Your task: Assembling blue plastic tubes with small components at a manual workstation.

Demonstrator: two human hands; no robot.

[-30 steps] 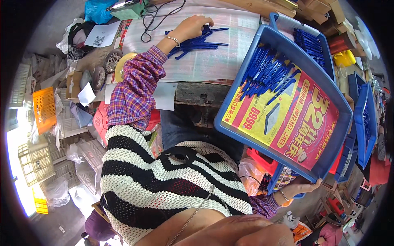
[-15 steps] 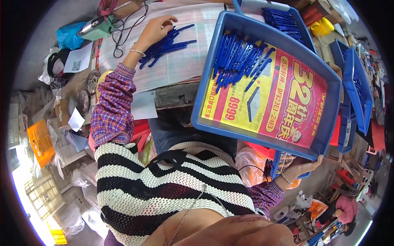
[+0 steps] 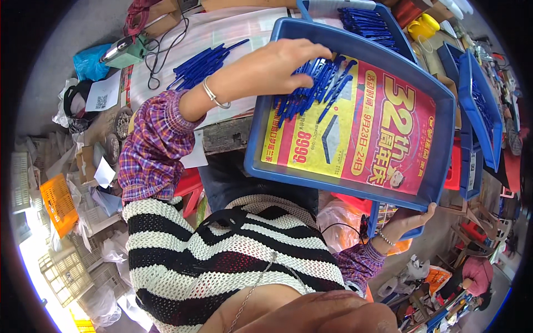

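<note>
My left hand (image 3: pixel 283 67) is over the far left part of a blue plastic tray (image 3: pixel 333 187), its thumb and fingers apart. Just beneath it lies a bunch of slim blue plastic sticks (image 3: pixel 325 83), partly covered by the hand. With its fingers round the near right corner, my right hand (image 3: pixel 405 223) holds the tray, which is tilted above my lap. Bare printed paper in yellow and red (image 3: pixel 383 127) lines the tray. A loose heap of the same blue sticks (image 3: pixel 202 64) rests on the table to the left of the tray, behind my left forearm.
Behind the tray, another blue tray (image 3: pixel 408 47) holds more sticks. Several blue trays (image 3: pixel 483 111) stand at the right. A green device (image 3: pixel 127 51) with a black cable sits on the table's far left, near a paper sheet (image 3: pixel 104 93). A yellow object (image 3: pixel 423 26) lies far right.
My left hand has moved right from the heap on the table to above the sticks in the tray. The tray has shifted slightly left, still held by my right hand.
</note>
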